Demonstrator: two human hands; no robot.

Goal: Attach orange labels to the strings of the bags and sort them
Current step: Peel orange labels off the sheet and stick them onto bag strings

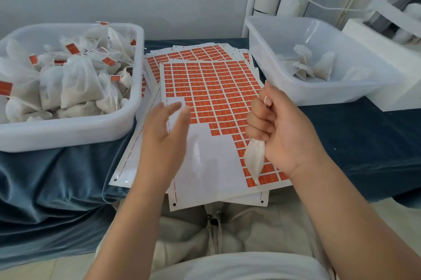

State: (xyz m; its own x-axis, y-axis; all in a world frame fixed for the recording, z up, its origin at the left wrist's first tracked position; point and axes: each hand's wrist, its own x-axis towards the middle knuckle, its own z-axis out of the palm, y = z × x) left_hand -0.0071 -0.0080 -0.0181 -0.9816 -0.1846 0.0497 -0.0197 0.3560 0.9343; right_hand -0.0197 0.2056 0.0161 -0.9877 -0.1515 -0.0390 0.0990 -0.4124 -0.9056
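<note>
The right hand (pixel 280 129), at the middle right of the frame, is closed tight around a small white bag (pixel 255 159). The bottom end of the bag pokes out under the fist. A bit of its white string (pixel 266 100) sticks up at the top by the fingers. I think the hand holds it this way so the string is free for a sticker. The left hand (pixel 164 140) is open, with its fingers spread and blurry, and it holds nothing. It hovers over the sheet of orange labels (pixel 211 88) in the middle of the frame, likely to peel one off. The sheet lies between the two tubs, close to both hands, on the surface with the blue cloth (pixel 364 134). Its lower left part is bare white where labels are gone. The left tub (pixel 68 134) is piled with labelled bags (pixel 75 79), so it seems to be the place for finished ones. The right tub (pixel 341 95), at the upper right, holds just a few plain bags (pixel 305 65), so it looks like the pile waiting for stickers.
</note>
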